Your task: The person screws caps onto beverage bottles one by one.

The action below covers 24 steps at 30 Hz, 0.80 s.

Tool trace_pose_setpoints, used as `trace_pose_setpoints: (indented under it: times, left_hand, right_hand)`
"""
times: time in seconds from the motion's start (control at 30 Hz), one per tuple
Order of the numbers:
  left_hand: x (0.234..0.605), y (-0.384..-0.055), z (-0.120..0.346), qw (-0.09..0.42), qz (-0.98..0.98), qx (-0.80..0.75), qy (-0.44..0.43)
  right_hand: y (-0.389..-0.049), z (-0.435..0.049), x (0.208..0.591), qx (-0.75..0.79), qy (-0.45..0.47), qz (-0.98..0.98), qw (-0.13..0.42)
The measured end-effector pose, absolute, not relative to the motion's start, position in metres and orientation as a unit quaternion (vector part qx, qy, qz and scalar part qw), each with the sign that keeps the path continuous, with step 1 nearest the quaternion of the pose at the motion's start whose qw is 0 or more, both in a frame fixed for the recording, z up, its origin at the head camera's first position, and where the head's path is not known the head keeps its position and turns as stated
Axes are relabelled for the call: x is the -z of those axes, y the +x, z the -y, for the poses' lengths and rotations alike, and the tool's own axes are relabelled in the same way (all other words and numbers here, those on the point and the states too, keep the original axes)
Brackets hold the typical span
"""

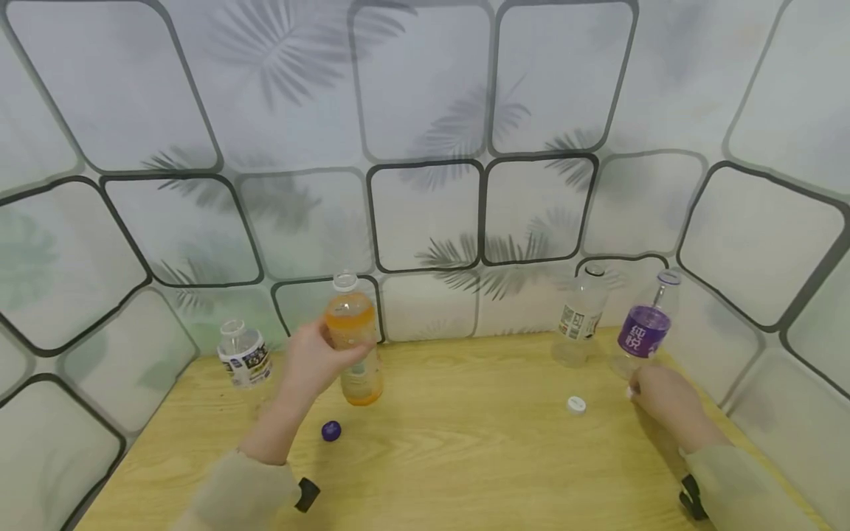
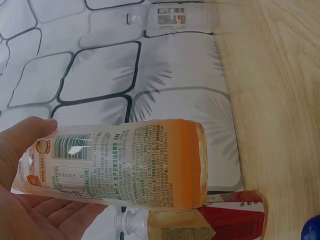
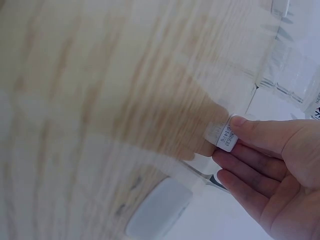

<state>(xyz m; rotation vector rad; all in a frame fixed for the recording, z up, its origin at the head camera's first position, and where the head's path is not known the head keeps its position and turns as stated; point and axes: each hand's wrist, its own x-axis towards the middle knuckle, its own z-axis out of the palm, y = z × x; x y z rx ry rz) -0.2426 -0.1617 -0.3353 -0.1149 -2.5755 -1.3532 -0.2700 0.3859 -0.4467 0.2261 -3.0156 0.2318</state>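
My left hand (image 1: 319, 361) grips an orange-banded clear bottle (image 2: 120, 167) round its upper part. Its neck shows no coloured cap in the head view, and in the left wrist view its base stops short of the tabletop. At the right, my right hand (image 1: 667, 402) pinches a small white cap (image 3: 227, 135) with printed characters between thumb and fingertips, low over the table. Just behind that hand stands a clear bottle with a purple label (image 1: 644, 332). Another white cap (image 1: 576, 405) lies on the table to the left of my right hand.
A clear bottle with a white label (image 1: 580, 321) stands near the back wall (image 1: 425, 214). Left of my left hand is a clear bottle with a white and dark label (image 1: 246, 358). A dark purple-blue cap (image 1: 330, 431) lies on the wooden table (image 1: 451, 457) in front of the left hand.
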Motion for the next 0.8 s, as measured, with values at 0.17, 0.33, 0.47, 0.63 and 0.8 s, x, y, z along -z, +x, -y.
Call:
trace_pose_setpoints:
  times: [0.17, 0.33, 0.47, 0.63, 0.8]
  left_hand:
    - [0.344, -0.246, 0.147, 0.109, 0.872, 0.475, -0.048]
    - [0.353, -0.248, 0.135, 0.107, 0.869, 0.480, -0.054]
    - [0.360, -0.249, 0.126, 0.104, 0.868, 0.482, -0.056]
    - [0.368, -0.247, 0.113, 0.093, 0.869, 0.481, -0.064]
    - [0.375, -0.246, 0.100, 0.079, 0.863, 0.492, -0.087]
  right_hand:
    - [-0.271, -0.387, 0.451, -0.072, 0.074, 0.993, 0.055]
    - [-0.272, -0.388, 0.453, -0.069, 0.076, 0.993, 0.060]
    - [-0.273, -0.389, 0.452, -0.069, 0.077, 0.993, 0.065]
    - [-0.273, -0.389, 0.452, -0.067, 0.075, 0.993, 0.062]
    - [-0.272, -0.388, 0.454, -0.064, 0.074, 0.993, 0.059]
